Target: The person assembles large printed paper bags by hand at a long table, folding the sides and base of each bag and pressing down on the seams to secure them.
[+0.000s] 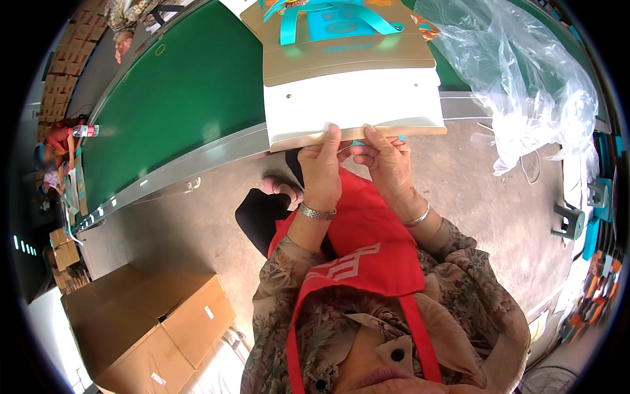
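A gold cardboard gift box (351, 62) lies at the table's near edge, its white inner flap (354, 105) turned toward me. The flap has two small round eyelets and a gold near edge that juts past the table. My left hand (321, 164) is closed on this edge, thumb on top and fingers underneath. To its right, my right hand (388, 161) pinches the same edge, thumb on top. A bit of teal ribbon (359, 142) shows between the hands, below the edge; its other end is hidden. A wider teal ribbon handle (287, 29) lies across the box's far part.
A green-topped table (197, 85) with a metal rim spans ahead. Clear plastic sheeting (518, 72) hangs over its right end. A large brown carton (147, 322) stands behind left, and a green stool (568, 220) on the right. Another person's hand (123, 47) is at the far left.
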The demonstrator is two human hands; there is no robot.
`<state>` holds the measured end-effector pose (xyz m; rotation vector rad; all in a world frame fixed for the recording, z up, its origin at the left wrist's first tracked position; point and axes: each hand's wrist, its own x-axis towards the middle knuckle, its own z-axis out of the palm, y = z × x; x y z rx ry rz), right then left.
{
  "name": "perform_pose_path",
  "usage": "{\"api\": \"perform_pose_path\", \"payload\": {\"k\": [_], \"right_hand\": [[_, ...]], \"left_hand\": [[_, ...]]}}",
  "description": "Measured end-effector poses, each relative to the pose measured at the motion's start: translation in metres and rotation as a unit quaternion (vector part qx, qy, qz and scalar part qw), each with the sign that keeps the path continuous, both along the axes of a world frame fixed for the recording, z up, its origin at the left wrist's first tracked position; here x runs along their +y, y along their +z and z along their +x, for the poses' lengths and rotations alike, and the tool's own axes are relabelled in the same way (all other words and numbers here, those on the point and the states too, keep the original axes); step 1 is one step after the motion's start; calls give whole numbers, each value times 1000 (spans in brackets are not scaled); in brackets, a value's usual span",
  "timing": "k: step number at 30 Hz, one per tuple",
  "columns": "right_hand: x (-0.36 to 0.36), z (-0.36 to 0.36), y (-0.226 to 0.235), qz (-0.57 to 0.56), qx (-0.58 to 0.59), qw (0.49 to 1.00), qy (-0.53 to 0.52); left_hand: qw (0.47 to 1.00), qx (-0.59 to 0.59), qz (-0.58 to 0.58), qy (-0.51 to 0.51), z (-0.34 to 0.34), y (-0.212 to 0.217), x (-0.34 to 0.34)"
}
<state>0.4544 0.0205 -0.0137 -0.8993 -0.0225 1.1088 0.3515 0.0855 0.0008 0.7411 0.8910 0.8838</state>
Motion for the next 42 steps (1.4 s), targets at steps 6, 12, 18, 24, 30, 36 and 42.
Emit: {"api": "perform_pose_path", "payload": {"k": [6, 12, 18, 24, 30, 36, 42], "right_hand": [[-22, 38, -1, -67, -107, 991, -53], [-37, 61, -3, -71, -112, 988, -81], [-39, 64, -2, -66, -95, 986, -116], [-39, 64, 12, -112, -155, 980, -57], [-72, 98, -3, -88, -551, 828, -49], [-70, 111, 16, 12, -917, 388, -96], [-31, 128, 48, 78, -947, 313, -2]], "left_hand": [[999, 38, -35, 9, 3, -3, 2], [998, 32, -47, 9, -3, 8, 1], [997, 18, -43, 64, -14, 7, 5], [988, 22, 29, 150, -37, -2, 23], [986, 27, -30, 164, -52, 8, 27], [986, 47, -42, 156, -51, 8, 28], [988, 49, -47, 141, -59, 12, 26]]}}
